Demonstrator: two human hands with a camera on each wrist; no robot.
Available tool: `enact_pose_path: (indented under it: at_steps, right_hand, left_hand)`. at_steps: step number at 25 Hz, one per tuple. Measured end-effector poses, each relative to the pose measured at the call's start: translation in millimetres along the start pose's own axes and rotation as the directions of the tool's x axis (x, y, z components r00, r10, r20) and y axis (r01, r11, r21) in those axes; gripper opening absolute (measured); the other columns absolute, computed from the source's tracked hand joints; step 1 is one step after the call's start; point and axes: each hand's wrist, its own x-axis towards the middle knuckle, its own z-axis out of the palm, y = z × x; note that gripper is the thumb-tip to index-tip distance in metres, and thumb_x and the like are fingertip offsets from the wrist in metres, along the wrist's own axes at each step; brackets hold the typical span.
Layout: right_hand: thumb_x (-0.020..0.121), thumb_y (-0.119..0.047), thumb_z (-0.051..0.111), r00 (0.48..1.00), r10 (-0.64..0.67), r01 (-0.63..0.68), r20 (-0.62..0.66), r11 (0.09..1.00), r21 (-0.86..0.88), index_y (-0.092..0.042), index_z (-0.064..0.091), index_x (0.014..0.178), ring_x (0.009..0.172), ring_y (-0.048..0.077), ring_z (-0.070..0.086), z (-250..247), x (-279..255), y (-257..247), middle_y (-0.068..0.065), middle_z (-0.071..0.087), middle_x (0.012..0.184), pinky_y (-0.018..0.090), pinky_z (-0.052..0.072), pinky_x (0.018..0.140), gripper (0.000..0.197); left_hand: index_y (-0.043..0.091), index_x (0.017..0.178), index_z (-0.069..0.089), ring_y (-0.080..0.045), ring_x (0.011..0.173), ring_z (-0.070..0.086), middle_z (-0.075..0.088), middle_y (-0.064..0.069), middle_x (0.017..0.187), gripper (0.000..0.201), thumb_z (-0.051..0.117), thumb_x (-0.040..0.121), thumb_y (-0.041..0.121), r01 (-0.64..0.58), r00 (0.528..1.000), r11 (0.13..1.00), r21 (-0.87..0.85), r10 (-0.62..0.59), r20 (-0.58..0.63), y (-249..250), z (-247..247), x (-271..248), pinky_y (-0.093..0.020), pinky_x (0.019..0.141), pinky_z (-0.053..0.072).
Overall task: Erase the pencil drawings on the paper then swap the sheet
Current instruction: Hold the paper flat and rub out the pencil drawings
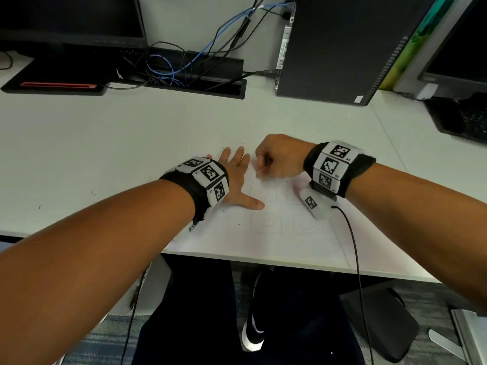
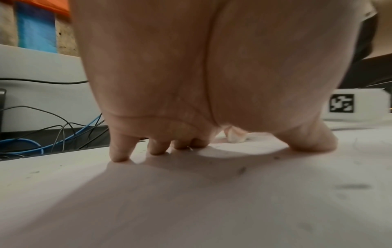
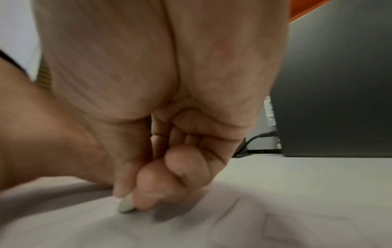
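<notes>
A white sheet of paper [image 1: 263, 241] with faint pencil squares lies at the desk's front edge. My left hand [image 1: 237, 177] lies flat on its upper left part, fingers spread and pressing down; the left wrist view shows those fingertips [image 2: 118, 156] on the sheet. My right hand [image 1: 276, 156] is curled above the sheet's top edge and pinches a small white eraser [image 3: 126, 203] between thumb and fingers, its tip touching the paper [image 3: 212, 226]. The eraser [image 2: 235, 135] also peeks out beyond my left palm. Dark eraser crumbs lie scattered around the sheet.
A black computer tower [image 1: 342, 48] stands at the back right, beside a cable tray [image 1: 200, 72] with blue and black cables. A monitor base [image 1: 52, 80] sits at back left and a keyboard [image 1: 463, 119] at far right. A black wire [image 1: 353, 246] hangs from my right wrist.
</notes>
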Motion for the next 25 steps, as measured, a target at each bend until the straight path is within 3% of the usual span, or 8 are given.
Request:
enact_pose_path:
  at_steps: [2, 6, 10, 15, 19, 22, 25]
  right_hand:
    - [0.083, -0.021, 0.072, 0.998, -0.037, 0.038, 0.058, 0.999, 0.001, -0.020, 0.063, 0.068, 0.052, 0.008, 0.058, 4.0, -4.4, -2.6, -0.007, 0.063, 0.059, 0.020, 0.048, 0.054, 0.018]
    - [0.084, -0.019, 0.074, 0.997, 0.061, -0.060, -0.048, 0.998, 0.022, -0.018, 0.065, 0.070, 0.055, 0.009, 0.060, -7.1, 2.3, 8.1, -0.010, 0.062, 0.058, 0.023, 0.047, 0.056, 0.016]
    - [0.084, -0.021, 0.073, 0.998, -0.020, 0.020, 0.064, 1.000, -0.002, -0.020, 0.064, 0.069, 0.052, 0.009, 0.059, 1.2, -3.1, -0.8, -0.007, 0.063, 0.058, 0.020, 0.047, 0.053, 0.017]
    - [0.084, -0.017, 0.072, 0.992, 0.087, -0.086, -0.087, 0.996, 0.014, -0.013, 0.068, 0.075, 0.057, 0.011, 0.060, -10.0, 5.5, 12.3, -0.007, 0.062, 0.061, 0.025, 0.048, 0.062, 0.011]
    - [0.084, -0.020, 0.073, 0.998, 0.001, 0.000, 0.065, 1.000, -0.015, -0.021, 0.064, 0.068, 0.052, 0.008, 0.059, -0.3, -0.4, 2.1, -0.006, 0.064, 0.059, 0.020, 0.048, 0.054, 0.018]
    - [0.085, -0.019, 0.073, 0.996, 0.070, -0.070, -0.049, 0.997, -0.010, -0.016, 0.067, 0.073, 0.055, 0.009, 0.059, -8.8, 4.7, 14.0, -0.007, 0.062, 0.059, 0.023, 0.047, 0.058, 0.014]
    - [0.086, -0.017, 0.071, 0.993, 0.080, -0.082, -0.089, 0.996, -0.023, -0.011, 0.067, 0.076, 0.056, 0.006, 0.055, -8.6, 7.3, 16.2, -0.010, 0.058, 0.059, 0.019, 0.042, 0.055, 0.012]
  left_hand:
    - [0.015, 0.153, -0.019, -0.031, 0.149, -0.018, -0.027, -0.003, 0.160, 0.130, 0.041, 0.066, 0.092, 0.001, 1.000, 1.000, -0.001, -0.001, 0.004, -0.5, 0.2, 1.2, -0.058, 0.118, 0.004]
    - [0.015, 0.153, -0.020, -0.031, 0.149, -0.018, -0.028, -0.003, 0.160, 0.129, 0.040, 0.068, 0.091, 0.007, 1.000, 1.000, 0.019, -0.008, 0.014, 2.6, -1.9, -0.7, -0.058, 0.118, 0.004]
    - [0.015, 0.153, -0.019, -0.032, 0.149, -0.017, -0.027, -0.004, 0.160, 0.130, 0.041, 0.067, 0.092, 0.007, 1.000, 1.000, 0.010, -0.007, 0.004, 0.4, -0.4, 1.0, -0.058, 0.118, 0.005]
    - [0.015, 0.153, -0.020, -0.031, 0.149, -0.017, -0.027, -0.003, 0.160, 0.129, 0.041, 0.068, 0.091, 0.008, 1.000, 1.000, 0.022, -0.008, 0.008, 2.0, -0.5, 0.9, -0.058, 0.118, 0.004]
    - [0.014, 0.154, -0.018, -0.032, 0.149, -0.017, -0.026, -0.003, 0.161, 0.130, 0.041, 0.067, 0.091, 0.003, 1.000, 1.000, 0.005, -0.003, -0.004, 0.0, 0.4, 1.5, -0.058, 0.118, 0.005]
    - [0.015, 0.153, -0.020, -0.032, 0.149, -0.017, -0.027, -0.003, 0.160, 0.130, 0.041, 0.068, 0.092, 0.007, 1.000, 1.000, 0.022, -0.007, 0.003, 1.9, -0.4, 0.8, -0.058, 0.118, 0.004]
    - [0.015, 0.153, -0.020, -0.033, 0.148, -0.018, -0.028, -0.004, 0.160, 0.129, 0.043, 0.069, 0.090, 0.014, 1.000, 1.000, 0.015, -0.014, 0.018, 1.9, -3.8, -1.0, -0.058, 0.118, 0.004]
